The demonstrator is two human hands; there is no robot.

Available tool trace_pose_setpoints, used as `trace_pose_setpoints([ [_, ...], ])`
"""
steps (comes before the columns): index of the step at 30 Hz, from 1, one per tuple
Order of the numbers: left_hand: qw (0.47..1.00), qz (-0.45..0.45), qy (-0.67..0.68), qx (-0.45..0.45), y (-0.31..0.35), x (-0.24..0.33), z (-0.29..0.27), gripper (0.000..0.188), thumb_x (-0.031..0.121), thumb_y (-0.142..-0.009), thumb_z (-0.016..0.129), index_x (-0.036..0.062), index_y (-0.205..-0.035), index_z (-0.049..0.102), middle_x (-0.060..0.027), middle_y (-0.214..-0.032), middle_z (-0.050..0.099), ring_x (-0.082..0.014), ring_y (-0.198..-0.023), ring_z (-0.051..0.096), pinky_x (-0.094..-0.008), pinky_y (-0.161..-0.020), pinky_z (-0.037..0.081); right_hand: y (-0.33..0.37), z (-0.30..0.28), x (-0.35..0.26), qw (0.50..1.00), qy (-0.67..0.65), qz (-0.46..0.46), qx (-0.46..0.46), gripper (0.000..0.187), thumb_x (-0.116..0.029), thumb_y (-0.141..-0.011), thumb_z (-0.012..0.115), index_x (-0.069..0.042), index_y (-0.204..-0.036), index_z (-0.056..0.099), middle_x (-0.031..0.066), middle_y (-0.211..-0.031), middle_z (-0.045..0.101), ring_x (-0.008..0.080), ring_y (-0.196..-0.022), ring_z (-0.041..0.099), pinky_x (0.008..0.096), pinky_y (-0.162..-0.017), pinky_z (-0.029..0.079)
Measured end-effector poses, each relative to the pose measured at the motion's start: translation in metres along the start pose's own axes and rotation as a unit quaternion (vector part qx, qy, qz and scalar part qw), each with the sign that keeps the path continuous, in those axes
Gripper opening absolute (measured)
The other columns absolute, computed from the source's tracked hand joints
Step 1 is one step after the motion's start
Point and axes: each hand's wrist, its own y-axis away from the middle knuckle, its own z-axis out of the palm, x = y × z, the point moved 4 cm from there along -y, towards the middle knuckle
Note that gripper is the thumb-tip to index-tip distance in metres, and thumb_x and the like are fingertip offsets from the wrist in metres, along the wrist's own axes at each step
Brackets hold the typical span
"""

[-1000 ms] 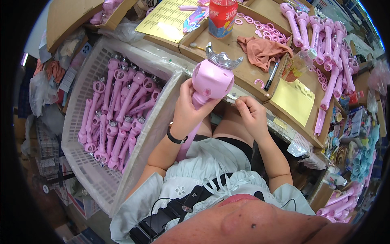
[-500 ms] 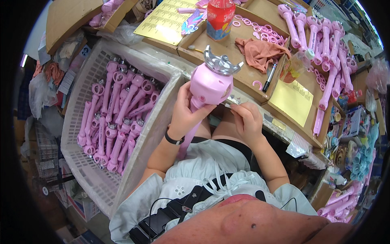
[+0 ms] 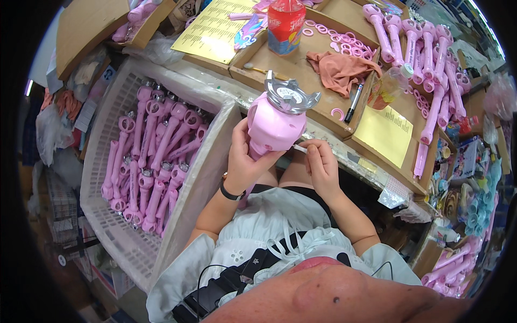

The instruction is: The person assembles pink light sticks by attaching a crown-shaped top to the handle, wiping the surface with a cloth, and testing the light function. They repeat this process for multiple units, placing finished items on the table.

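A pink toy wand [image 3: 274, 129] with a round head and a silver crown [image 3: 292, 97] is in front of me. Its crown tips away from me. My left hand [image 3: 243, 161] wraps round the wand just under the head, and the handle runs down behind that wrist, mostly hidden. Beside the head, my right hand [image 3: 323, 166] is closed in a pinch on a thin pale stick [image 3: 300, 148]. The stick's tip lies close to the lower right of the wand's head; whether it touches cannot be made out.
At left stands a white plastic basket [image 3: 102, 185] full of similar pink wands. Beyond my hands, a cardboard tray [image 3: 258, 63] holds pink rings [image 3: 350, 46], an orange cloth [image 3: 336, 72] and a black marker [image 3: 354, 102]. A red-labelled bottle [image 3: 285, 27] stands there; more wands [image 3: 428, 54] are piled right.
The wand's head has tilted, showing more of the crown's top. My right hand has turned and dropped slightly, and the pale stick shows more clearly. The view has shifted a little.
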Motion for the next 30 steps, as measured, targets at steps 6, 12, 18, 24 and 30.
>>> trace_pose_setpoints([
  [6, 1.000, -0.020, 0.006, -0.004, -0.002, -0.005, -0.001, 0.075, 0.002, -0.070, 0.076, -0.0008, -0.129, 0.030, -0.0131, -0.122, 0.047, -0.0184, -0.111, 0.050, -0.0309, -0.093, 0.042, 0.003, 0.003, -0.010, 0.980, 0.134, -0.143, -0.011, 0.023, -0.009, -0.090, 0.053, 0.000, -0.110, 0.047, 0.0144, -0.084, 0.061, 0.0230, -0.070, 0.061, 0.0307, -0.063, 0.048],
  [12, 1.000, -0.018, 0.010, -0.002, 0.000, -0.008, 0.000, 0.075, 0.000, -0.069, 0.075, -0.0009, -0.129, 0.030, -0.0126, -0.121, 0.046, -0.0185, -0.110, 0.050, -0.0304, -0.093, 0.041, -0.006, -0.002, -0.021, 0.947, 0.220, -0.234, 0.020, 0.014, -0.007, -0.081, 0.064, -0.002, -0.093, 0.060, 0.0125, -0.077, 0.063, 0.0258, -0.063, 0.062, 0.0326, -0.057, 0.049],
  [18, 1.000, -0.028, -0.001, -0.008, 0.000, -0.009, -0.002, 0.074, -0.001, -0.070, 0.075, -0.0016, -0.129, 0.030, -0.0130, -0.121, 0.046, -0.0185, -0.110, 0.050, -0.0305, -0.093, 0.041, -0.003, -0.001, -0.016, 0.963, 0.200, -0.181, 0.007, 0.014, -0.010, -0.080, 0.065, -0.002, -0.091, 0.062, 0.0114, -0.074, 0.065, 0.0244, -0.061, 0.063, 0.0309, -0.056, 0.049],
  [24, 1.000, -0.013, -0.023, -0.012, 0.002, -0.011, -0.002, 0.074, 0.000, -0.071, 0.075, -0.0024, -0.129, 0.029, -0.0133, -0.121, 0.046, -0.0189, -0.109, 0.050, -0.0306, -0.092, 0.041, -0.004, 0.003, -0.014, 0.953, 0.231, -0.196, -0.003, 0.015, -0.011, -0.080, 0.065, -0.001, -0.092, 0.062, 0.0122, -0.073, 0.063, 0.0254, -0.062, 0.062, 0.0319, -0.054, 0.048],
  [30, 0.999, -0.011, -0.040, -0.013, 0.005, -0.009, -0.001, 0.074, 0.001, -0.071, 0.075, -0.0028, -0.130, 0.030, -0.0132, -0.120, 0.048, -0.0187, -0.108, 0.051, -0.0302, -0.091, 0.041, -0.004, -0.001, -0.019, 0.925, 0.306, -0.225, -0.006, 0.015, -0.013, -0.081, 0.063, -0.001, -0.091, 0.063, 0.0124, -0.075, 0.061, 0.0274, -0.066, 0.061, 0.0347, -0.057, 0.048],
])
